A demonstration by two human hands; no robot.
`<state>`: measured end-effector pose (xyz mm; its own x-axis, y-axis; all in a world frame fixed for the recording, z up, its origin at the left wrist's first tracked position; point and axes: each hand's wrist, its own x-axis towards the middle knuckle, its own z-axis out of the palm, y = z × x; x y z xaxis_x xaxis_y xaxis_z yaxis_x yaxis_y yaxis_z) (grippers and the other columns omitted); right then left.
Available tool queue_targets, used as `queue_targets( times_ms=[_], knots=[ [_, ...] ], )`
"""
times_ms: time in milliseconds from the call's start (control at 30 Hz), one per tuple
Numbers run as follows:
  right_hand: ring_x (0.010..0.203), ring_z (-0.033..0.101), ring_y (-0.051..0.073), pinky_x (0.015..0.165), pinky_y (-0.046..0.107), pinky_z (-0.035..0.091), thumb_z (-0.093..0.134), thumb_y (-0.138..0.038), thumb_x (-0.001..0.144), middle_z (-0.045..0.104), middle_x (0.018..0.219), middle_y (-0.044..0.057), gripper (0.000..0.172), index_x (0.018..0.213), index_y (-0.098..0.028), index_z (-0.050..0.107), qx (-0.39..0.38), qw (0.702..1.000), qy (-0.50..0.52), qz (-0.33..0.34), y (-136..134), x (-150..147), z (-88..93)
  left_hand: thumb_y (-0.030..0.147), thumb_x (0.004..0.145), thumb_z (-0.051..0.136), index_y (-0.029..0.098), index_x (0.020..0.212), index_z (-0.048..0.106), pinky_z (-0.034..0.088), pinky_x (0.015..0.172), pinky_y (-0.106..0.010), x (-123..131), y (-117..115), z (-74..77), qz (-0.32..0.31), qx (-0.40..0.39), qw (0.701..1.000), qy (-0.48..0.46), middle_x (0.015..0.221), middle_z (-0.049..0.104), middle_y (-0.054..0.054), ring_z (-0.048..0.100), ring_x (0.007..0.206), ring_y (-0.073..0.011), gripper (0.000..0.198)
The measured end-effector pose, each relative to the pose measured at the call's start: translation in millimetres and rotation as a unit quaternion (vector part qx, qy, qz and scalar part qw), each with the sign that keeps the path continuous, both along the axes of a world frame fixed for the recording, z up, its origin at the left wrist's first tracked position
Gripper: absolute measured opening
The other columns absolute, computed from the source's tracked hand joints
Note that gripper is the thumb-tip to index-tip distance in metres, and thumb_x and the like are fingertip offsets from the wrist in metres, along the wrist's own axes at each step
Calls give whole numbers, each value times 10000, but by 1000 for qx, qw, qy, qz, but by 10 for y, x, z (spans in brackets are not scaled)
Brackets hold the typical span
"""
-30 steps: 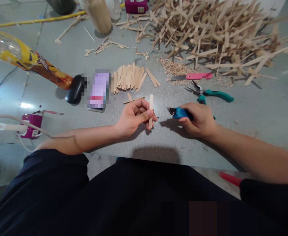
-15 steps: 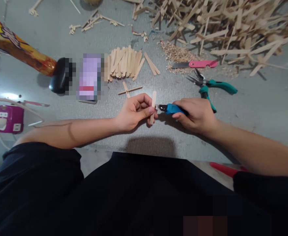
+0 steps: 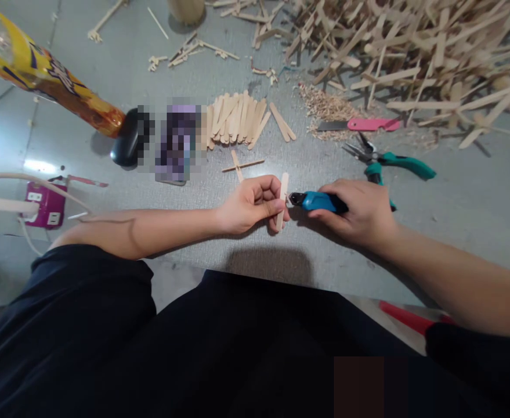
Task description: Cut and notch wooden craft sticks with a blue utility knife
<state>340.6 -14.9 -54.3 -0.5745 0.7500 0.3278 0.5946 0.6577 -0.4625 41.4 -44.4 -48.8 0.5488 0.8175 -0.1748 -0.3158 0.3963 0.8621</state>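
Between its thumb and fingers, my left hand [image 3: 259,203] pinches a flat wooden stick [image 3: 282,200] that stands nearly upright in view. My right hand [image 3: 357,209] is wrapped round a blue and black cutting tool [image 3: 319,201], whose dark tip is at the stick's right side; whether it touches the wood is too small to tell. Two crossed sticks [image 3: 243,166] rest just above my left hand. Further up is a row of wooden sticks [image 3: 237,118], with a loose pair [image 3: 282,122] to its right.
Green-handled pliers [image 3: 405,165] and a pink-handled knife [image 3: 372,125] lie beyond my right hand, by wood shavings [image 3: 328,105] and a large stick pile [image 3: 415,52]. At left are a phone [image 3: 177,142], a black object [image 3: 126,139], a yellow packet [image 3: 58,78] and a purple socket block [image 3: 46,204].
The view has shifted, so most things appear further right. The cutting tool's tip is nearer the stick. The phone's screen has turned darker.
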Motion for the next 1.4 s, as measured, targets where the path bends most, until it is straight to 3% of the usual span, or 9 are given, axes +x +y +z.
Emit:
queue_targets(
  times_ms=[367,533,633,700,833,1233,1400],
  knots=[
    [791,833,329,692,467,576,726,-800,1142,871,935,103,533,1131,-274,807,41,998,30,-30,36,62,-50,626,919,1076,206,962,598,736,659,-274,2,17,12,-2,-22,1000,-7,846,865,-49,833,653,-153,638],
    [746,813,302,648,449,569,744,-774,1136,859,923,78,487,1183,-290,763,45,997,55,0,-9,45,2,569,970,1041,207,983,608,696,670,-264,40,-47,20,-6,22,999,35,845,834,-32,799,657,-129,564],
    [676,771,261,582,414,548,885,-707,1053,829,856,26,420,1098,-318,734,-18,995,100,9,-166,-64,117,409,1048,950,202,1005,653,650,684,-247,66,-97,26,-19,105,991,81,837,807,-23,777,690,-118,364],
    [627,745,231,572,395,570,897,-557,1075,825,828,-1,280,1073,-318,751,-114,984,138,0,-287,-150,190,338,1075,879,197,1017,701,615,689,-244,72,-110,24,-45,187,974,120,844,816,-37,778,726,-129,235],
    [640,749,223,577,381,596,924,-446,1050,821,811,-17,192,1001,-315,791,-228,958,177,3,-418,-258,249,307,1056,850,187,1041,780,579,720,-256,68,-88,20,-67,296,934,187,895,859,-64,795,780,-151,140],
    [665,769,212,616,376,618,1010,-446,998,852,816,12,181,948,-316,893,-338,916,217,5,-338,-278,281,267,1090,795,190,1017,712,559,708,-234,66,-100,99,-81,230,953,177,849,811,-12,736,728,-104,135],
    [682,768,217,636,383,620,941,-327,996,848,814,14,87,929,-315,887,-354,910,218,4,-333,-274,285,286,1102,797,198,1042,699,565,710,-237,68,-105,93,-77,223,955,178,835,803,-2,748,733,-107,144]
  ],
)
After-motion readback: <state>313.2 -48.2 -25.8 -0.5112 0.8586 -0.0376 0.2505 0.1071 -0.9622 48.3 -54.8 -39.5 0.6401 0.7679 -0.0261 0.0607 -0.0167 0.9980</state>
